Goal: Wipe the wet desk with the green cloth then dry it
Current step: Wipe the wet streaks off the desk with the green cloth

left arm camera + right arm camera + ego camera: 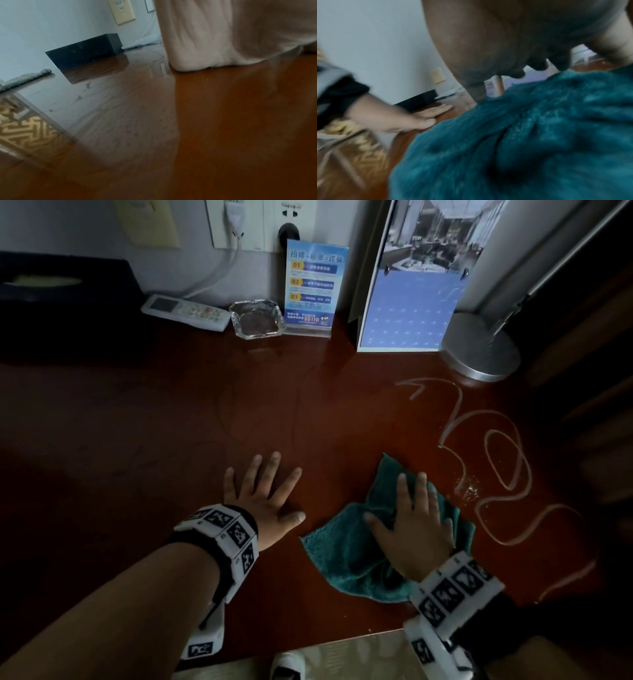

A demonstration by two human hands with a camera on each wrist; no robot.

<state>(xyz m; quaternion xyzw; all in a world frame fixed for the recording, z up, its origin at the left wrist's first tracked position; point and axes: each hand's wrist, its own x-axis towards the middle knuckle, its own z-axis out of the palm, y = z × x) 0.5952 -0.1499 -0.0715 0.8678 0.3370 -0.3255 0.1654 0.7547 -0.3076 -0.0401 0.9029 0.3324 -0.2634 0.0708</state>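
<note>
A crumpled green cloth [346,553] lies on the dark red-brown desk [171,422] near its front edge. My right hand [412,522] presses flat on the cloth with straight, spread fingers; the right wrist view shows the cloth [530,135] bunched under the palm [496,40]. A looping trail of water [507,460] lies on the desk just right of the cloth, with small droplets beside it. My left hand [265,494] rests flat on the bare desk to the cloth's left, fingers spread, holding nothing. The left wrist view shows the palm [231,33] on the glossy desk [223,135].
Along the back wall stand a black tissue box [65,292], a white remote [186,313], a glass ashtray [257,320], a blue sign stand [313,292], a desk calendar [411,302] and a silver lamp base [479,347]. The desk's front edge [342,642] lies near my wrists.
</note>
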